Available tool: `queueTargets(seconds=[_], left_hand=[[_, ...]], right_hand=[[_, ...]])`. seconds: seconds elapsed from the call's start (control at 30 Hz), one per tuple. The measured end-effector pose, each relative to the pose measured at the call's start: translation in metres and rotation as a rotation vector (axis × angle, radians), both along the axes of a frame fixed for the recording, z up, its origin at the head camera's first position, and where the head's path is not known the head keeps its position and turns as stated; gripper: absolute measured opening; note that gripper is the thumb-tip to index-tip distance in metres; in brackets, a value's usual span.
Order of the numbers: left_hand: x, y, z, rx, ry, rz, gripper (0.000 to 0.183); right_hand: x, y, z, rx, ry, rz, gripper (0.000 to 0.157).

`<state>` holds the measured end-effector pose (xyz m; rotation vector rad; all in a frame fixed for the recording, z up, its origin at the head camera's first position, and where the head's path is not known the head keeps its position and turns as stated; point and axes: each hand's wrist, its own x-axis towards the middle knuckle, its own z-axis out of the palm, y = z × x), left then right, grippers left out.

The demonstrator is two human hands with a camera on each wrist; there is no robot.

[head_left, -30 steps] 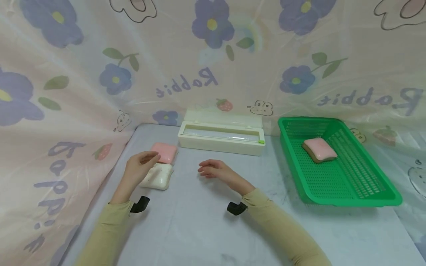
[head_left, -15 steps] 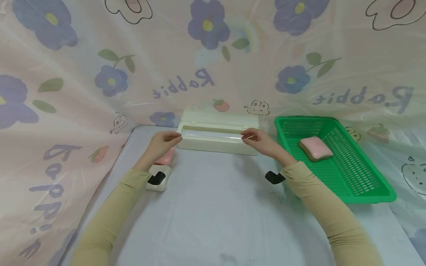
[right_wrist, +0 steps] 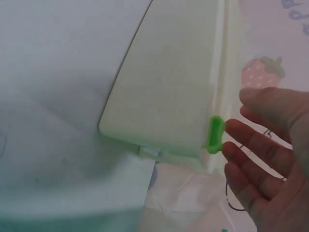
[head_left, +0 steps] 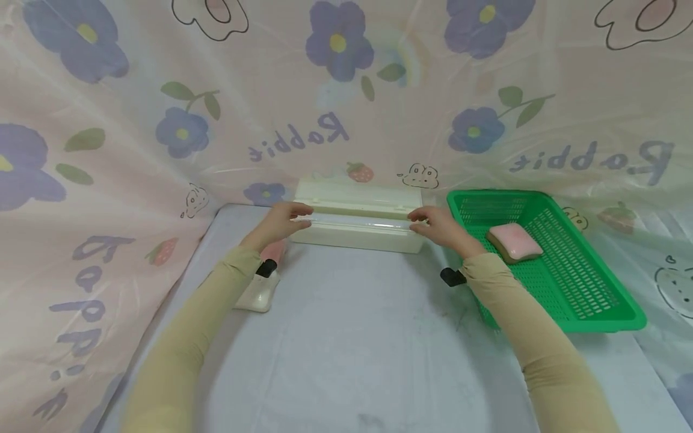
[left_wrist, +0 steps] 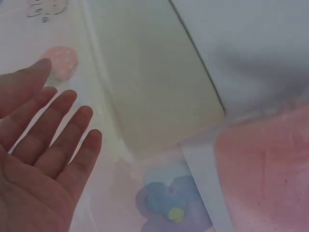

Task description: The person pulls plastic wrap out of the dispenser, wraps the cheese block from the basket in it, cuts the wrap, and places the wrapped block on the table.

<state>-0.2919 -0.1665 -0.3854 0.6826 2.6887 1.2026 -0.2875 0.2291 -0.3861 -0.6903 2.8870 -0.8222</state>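
Thumb and fingers stand apart on the left hand point(head_left: 277, 224) and right hand point(head_left: 443, 230), gripping nothing visible. Between their tips spans the shiny roll point(head_left: 357, 222), contact unclear; just below, the white box point(head_left: 357, 238); right of the right fingers, the green basket point(head_left: 574, 325).

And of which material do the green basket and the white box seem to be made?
Green basket: probably moulded plastic with a slight sheen; its walls have regular holes. White box: likely hard plastic, smooth and satiny, judging by its even colour and rounded corners.
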Motion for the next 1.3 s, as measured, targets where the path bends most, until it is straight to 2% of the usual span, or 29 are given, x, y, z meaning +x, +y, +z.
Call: queueTargets(seconds=[0.1, 0.2, 0.4, 0.67, 0.9, 1.1, 1.3], left_hand=[[-0.006, 0.002, -0.004, -0.081, -0.002, -0.018, 0.040], [-0.009, 0.004, -0.007, -0.121, 0.008, -0.023, 0.037], [-0.014, 0.006, -0.013, -0.134, 0.040, -0.014, 0.031], [-0.020, 0.009, -0.014, -0.152, 0.060, -0.005, 0.024], [-0.028, 0.008, -0.020, -0.094, 0.035, 0.038, 0.021], [-0.034, 0.005, -0.023, -0.022, -0.006, 0.046, 0.020], [-0.038, 0.005, -0.022, -0.013, 0.019, 0.048, 0.018]], right_hand=[[-0.004, -0.001, -0.004, 0.028, 0.000, -0.015, 0.032], [-0.007, -0.002, -0.006, 0.043, -0.005, -0.015, 0.030], [-0.012, -0.004, -0.011, 0.051, -0.008, -0.005, 0.025], [-0.015, -0.004, -0.017, 0.008, -0.018, -0.033, 0.018], [-0.015, -0.006, -0.018, 0.021, -0.007, -0.029, 0.016], [-0.020, -0.010, -0.023, 0.013, 0.015, -0.044, 0.012], [-0.023, -0.014, -0.028, -0.010, 0.040, -0.047, 0.013]])
